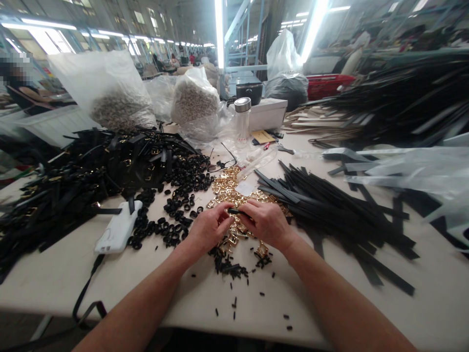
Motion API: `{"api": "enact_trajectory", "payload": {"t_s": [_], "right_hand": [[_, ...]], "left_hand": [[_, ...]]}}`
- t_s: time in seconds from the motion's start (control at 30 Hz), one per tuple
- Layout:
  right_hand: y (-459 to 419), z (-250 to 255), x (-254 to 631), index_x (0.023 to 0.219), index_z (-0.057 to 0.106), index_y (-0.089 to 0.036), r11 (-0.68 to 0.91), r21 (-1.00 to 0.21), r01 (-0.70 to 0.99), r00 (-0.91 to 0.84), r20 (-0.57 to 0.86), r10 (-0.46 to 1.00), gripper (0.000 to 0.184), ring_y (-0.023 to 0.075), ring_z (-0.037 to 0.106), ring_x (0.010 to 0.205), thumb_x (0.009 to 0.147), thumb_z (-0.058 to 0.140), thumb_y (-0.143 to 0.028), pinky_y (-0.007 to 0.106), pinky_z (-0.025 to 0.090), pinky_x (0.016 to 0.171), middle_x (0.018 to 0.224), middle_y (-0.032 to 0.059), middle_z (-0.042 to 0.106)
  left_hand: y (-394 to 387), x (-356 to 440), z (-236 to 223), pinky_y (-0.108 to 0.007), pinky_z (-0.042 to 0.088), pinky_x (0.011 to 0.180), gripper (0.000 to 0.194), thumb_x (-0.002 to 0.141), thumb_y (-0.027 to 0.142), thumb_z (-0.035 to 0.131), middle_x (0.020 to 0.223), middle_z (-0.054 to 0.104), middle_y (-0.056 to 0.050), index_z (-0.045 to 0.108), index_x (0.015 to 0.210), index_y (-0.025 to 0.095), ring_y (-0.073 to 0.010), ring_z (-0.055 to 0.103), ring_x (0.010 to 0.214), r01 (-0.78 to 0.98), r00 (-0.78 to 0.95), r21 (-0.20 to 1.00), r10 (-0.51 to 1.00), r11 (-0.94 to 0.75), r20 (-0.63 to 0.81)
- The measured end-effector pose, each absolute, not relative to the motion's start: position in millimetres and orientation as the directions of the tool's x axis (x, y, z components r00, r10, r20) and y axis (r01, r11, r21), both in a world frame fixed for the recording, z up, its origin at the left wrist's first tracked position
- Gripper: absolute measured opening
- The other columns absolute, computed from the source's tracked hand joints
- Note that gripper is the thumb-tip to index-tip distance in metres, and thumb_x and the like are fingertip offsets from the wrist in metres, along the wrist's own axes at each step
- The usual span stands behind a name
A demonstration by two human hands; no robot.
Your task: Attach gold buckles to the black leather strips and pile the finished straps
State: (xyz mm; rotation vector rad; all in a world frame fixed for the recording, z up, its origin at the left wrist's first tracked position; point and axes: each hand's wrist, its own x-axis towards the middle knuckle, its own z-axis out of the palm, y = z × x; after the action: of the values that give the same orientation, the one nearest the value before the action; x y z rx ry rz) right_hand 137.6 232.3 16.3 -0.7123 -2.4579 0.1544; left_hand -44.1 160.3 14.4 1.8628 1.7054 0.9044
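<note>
Over a heap of gold buckles [224,185], my left hand [209,226] and my right hand [270,224] meet with their fingertips pinched. Between them runs a short black strap [234,211], gripped from both sides; the fingers hide most of it, and I cannot tell whether a buckle is on it. Small black leather loops [176,230] lie in a pile to the left of my left hand. Tiny black offcuts [231,269] are scattered below both hands. To the right of my right hand, flat black straps [330,210] are stacked in a loose bundle.
A large tangle of buckled black straps [91,181] covers the table's left side, beside a white power bank [119,229]. Behind are eyeglasses [223,164], a glass bottle [242,122], a white box [269,115] and filled plastic bags [194,100]. Clear plastic [414,168] lies at right.
</note>
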Motion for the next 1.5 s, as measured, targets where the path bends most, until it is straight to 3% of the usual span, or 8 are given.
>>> {"api": "enact_trajectory", "payload": {"t_s": [0.67, 1.5], "right_hand": [[229.0, 13.6, 133.8, 0.095, 0.067, -0.018, 0.860, -0.246, 0.448, -0.729, 0.457, 0.510, 0.024, 0.0124, 0.057, 0.066, 0.095, 0.047, -0.030, 0.026, 0.034, 0.059, 0.081, 0.0026, 0.067], [228.1, 12.8, 132.7, 0.096, 0.067, -0.019, 0.864, -0.237, 0.443, -0.713, 0.492, 0.500, 0.020, 0.0119, 0.057, 0.064, 0.093, 0.052, -0.031, 0.025, 0.033, 0.058, 0.080, 0.0019, 0.067]], "left_hand": [[152.7, -36.8, 30.3, -0.028, 0.048, 0.063, 0.035, 0.085, 0.021, 0.057, 0.081, 0.071, -0.002, 0.058, 0.121, 0.020, -0.0164, 0.064, 0.064, 0.791, 0.126, 0.592, 0.988, -0.151, 0.084], [154.6, -39.0, 25.6, -0.026, 0.047, 0.063, 0.034, 0.084, 0.021, 0.059, 0.082, 0.072, 0.000, 0.058, 0.118, 0.023, -0.0166, 0.065, 0.067, 0.778, 0.137, 0.606, 0.986, -0.163, 0.090]]}}
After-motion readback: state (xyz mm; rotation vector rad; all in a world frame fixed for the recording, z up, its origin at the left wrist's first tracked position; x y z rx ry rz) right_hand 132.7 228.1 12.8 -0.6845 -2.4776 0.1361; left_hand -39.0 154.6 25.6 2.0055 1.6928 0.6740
